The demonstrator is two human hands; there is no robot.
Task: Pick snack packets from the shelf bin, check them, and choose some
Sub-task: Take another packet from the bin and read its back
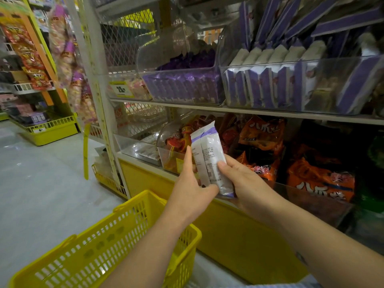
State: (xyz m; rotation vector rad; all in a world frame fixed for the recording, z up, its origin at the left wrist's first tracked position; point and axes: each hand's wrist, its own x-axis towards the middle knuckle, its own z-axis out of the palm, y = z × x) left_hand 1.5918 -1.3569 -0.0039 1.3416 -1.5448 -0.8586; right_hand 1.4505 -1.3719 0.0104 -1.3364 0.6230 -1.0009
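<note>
L hand [188,191], R hand [246,185] going bare, dark mark [301,258] showing on R forearm [324,240], pale striped fabric [310,284] peeking btm-right

Upper shelf [270,111]: left clear bin [145,59] holds purple packets [182,88], right clear bin [270,65] holds purple-white packs [268,88]. Lower shelf [141,161]: clear bins with red and orange bags [261,134].

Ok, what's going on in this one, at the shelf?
A person at a snack shelf holds one white-and-purple packet in both hands, printed back towards the camera, seemingly checking it. The left hand holds its lower left edge; the right hand grips the right side, thumb across the print. Similar purple packets fill clear bins on the shelf above. A yellow basket is below the left forearm.
</note>
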